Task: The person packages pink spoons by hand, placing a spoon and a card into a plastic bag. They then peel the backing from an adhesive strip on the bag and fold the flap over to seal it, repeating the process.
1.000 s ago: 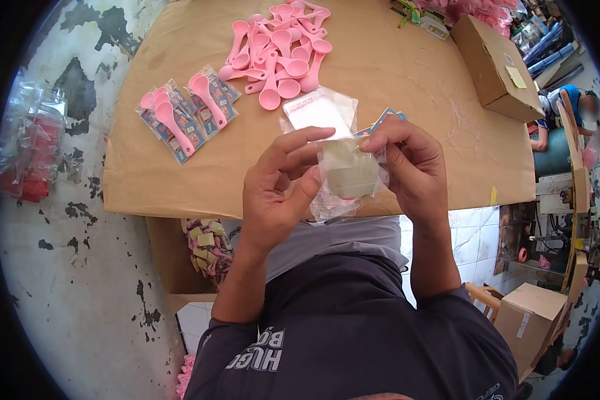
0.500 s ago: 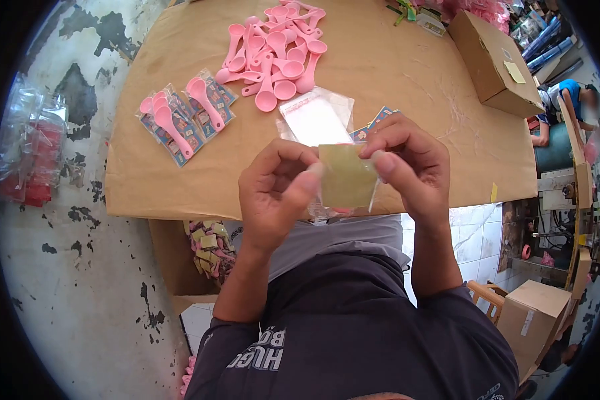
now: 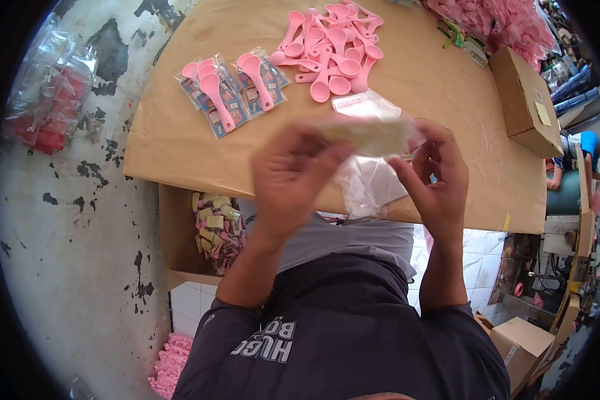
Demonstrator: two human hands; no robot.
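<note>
A clear plastic packet with a yellowish-green backing (image 3: 373, 139) is held up over the table's near edge, tilted nearly edge-on and slightly blurred. My left hand (image 3: 293, 177) is closed on its left end, thumb below. At the other end, the curled fingers of my right hand (image 3: 440, 173) pinch the clear plastic edge, with the thumb lower down. Beneath the packet lie clear plastic bags (image 3: 370, 190), and a white-looking stack of bags (image 3: 363, 105) sits just behind. Several pink spoons (image 3: 252, 73) rest on printed cards in clear bags to the left.
A heap of pink measuring spoons (image 3: 330, 50) covers the far middle of the table. A cardboard box (image 3: 523, 100) stands at the right edge. Below the table, a carton (image 3: 173, 227) holds finished-looking packets (image 3: 217, 227). Plastic bags (image 3: 53, 93) hang left; another person's arm (image 3: 555, 175) shows right.
The packet has tilted from facing me to nearly edge-on and risen slightly. Both hands have shifted with it, and the camera view has moved, so the table's contents appear farther right.
</note>
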